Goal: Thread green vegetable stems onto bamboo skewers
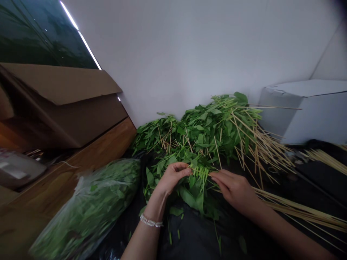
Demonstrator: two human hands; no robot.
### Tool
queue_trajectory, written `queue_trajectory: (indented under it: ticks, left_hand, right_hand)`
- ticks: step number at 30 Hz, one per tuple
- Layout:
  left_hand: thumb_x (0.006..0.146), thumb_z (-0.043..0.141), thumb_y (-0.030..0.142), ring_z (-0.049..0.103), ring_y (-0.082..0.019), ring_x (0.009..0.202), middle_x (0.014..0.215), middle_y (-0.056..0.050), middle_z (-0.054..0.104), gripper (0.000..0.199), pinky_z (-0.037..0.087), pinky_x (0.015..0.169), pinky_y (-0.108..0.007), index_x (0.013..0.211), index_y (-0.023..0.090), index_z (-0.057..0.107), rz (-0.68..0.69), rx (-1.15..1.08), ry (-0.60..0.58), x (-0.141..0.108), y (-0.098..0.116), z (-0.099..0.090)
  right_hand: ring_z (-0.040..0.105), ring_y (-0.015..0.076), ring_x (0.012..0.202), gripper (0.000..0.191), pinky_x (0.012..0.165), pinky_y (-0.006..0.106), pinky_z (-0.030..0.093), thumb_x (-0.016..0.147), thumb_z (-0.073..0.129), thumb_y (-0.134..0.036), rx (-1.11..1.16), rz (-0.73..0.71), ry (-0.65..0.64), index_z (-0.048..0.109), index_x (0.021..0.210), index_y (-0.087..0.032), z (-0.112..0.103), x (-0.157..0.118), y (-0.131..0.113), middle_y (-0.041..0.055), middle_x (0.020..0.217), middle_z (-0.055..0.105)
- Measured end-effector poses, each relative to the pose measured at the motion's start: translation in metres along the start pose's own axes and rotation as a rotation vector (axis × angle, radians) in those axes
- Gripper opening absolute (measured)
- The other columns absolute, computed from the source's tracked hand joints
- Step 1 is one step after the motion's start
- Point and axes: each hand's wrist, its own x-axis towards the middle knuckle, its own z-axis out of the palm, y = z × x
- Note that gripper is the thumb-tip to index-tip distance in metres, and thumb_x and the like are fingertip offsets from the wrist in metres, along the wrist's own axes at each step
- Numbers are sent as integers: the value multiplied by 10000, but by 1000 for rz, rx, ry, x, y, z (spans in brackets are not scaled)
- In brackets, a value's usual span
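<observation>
Between my hands, several light-green stems [200, 172] sit side by side across a thin stick, their leaves [193, 198] hanging below. My left hand [175, 176] pinches the stems at their left end; a pearl bracelet circles that wrist. On the right, the fingers of my right hand [230, 186] are closed on the stick just beside the stems. Behind both hands lies a large heap of leafy greens [200, 126] with many wooden sticks [265, 148] poking out of it, mostly toward the right.
A clear plastic bag of leaves [100, 202] lies at the left, near an open cardboard box [70, 119] on a wooden surface [108, 139]. More long sticks [303, 211] lie at the right. A white box [314, 112] stands behind, against a pale wall.
</observation>
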Motion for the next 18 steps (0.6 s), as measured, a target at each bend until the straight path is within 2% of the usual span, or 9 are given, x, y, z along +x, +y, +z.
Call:
queue_trajectory:
  ticks: [3, 6, 10, 13, 15, 18]
  left_hand:
    - [543, 885, 345, 619, -108, 632, 682, -29, 710, 335, 475, 713, -240, 728, 123, 716, 8, 3, 10, 0, 0, 2]
    - [559, 877, 338, 614, -103, 615, 668, -24, 705, 327, 471, 680, -224, 743, 123, 713, 38, -45, 76, 0, 2, -1]
    - [558, 874, 323, 590, -87, 555, 635, 18, 672, 325, 461, 601, -201, 757, 149, 686, 104, -276, 261, 3, 8, -17]
    - [660, 796, 455, 614, -106, 591, 670, 12, 676, 339, 486, 617, -220, 797, 166, 684, 96, -500, 348, 4, 15, -28]
    - [770, 648, 586, 641, -139, 655, 751, -22, 700, 427, 507, 656, -260, 852, 170, 696, 66, -609, 329, 5, 18, -32]
    - [856, 495, 630, 661, -184, 774, 884, -79, 719, 528, 514, 710, -295, 924, 152, 711, 83, -675, 249, 6, 17, -32]
  right_hand:
    - [664, 145, 802, 229, 773, 277, 513, 972, 431, -213, -9, 12, -6, 641, 1063, -194, -1, 1, -2, 37, 904, 682]
    - [669, 144, 807, 256, 759, 272, 512, 982, 412, -233, -34, 18, -25, 628, 1114, -196, -4, 3, -2, 35, 923, 686]
    - [677, 160, 836, 287, 762, 291, 512, 989, 402, -288, -123, 38, -25, 626, 1147, -203, -10, 5, 5, 38, 952, 696]
    - [678, 160, 833, 289, 764, 292, 511, 986, 400, -314, -105, 87, -37, 648, 1095, -213, -13, 6, 11, 41, 970, 702]
    - [675, 153, 835, 279, 761, 276, 506, 979, 410, -329, -14, 129, -32, 660, 1032, -219, -14, 7, 12, 35, 970, 705]
    - [669, 137, 766, 268, 719, 246, 499, 959, 441, -364, 154, 248, 34, 665, 963, -218, -15, 10, 11, 19, 888, 708]
